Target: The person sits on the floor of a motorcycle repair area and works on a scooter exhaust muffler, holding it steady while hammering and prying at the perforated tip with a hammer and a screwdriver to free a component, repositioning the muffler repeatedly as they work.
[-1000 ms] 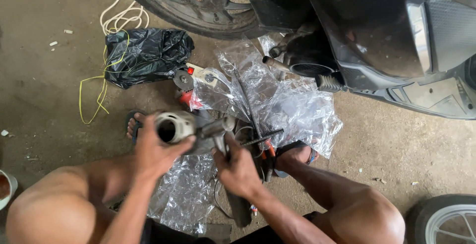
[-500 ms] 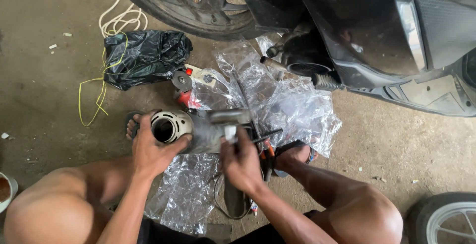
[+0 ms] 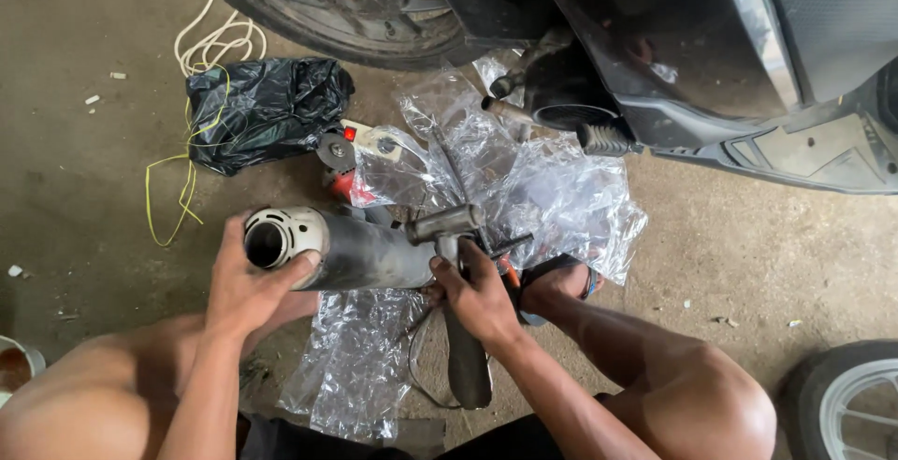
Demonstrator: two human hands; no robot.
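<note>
1. A motorcycle (image 3: pixel 673 58) fills the upper right of the frame.
2. Crumpled clear plastic sheeting (image 3: pixel 552 189) lies on the concrete floor (image 3: pixel 75 142); a black bag (image 3: pixel 262 109), contents hidden, sits at upper left.
3. The exhaust muffler (image 3: pixel 355 252) lies mid-frame; the left hand (image 3: pixel 245 278) has its fingers clamped around its open end.
4. The right hand (image 3: pixel 477 292) grips its bent pipe (image 3: pixel 449 226), seemingly positioning it; steady support matters.

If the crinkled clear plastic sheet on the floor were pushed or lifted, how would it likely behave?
The clear plastic sheet looks thin and creased, so it would probably flop and crumple rather than hold shape. It seems very light and might slide on the concrete floor. Parts lie under the muffler held by the left hand and right hand, so it may snag.
</note>
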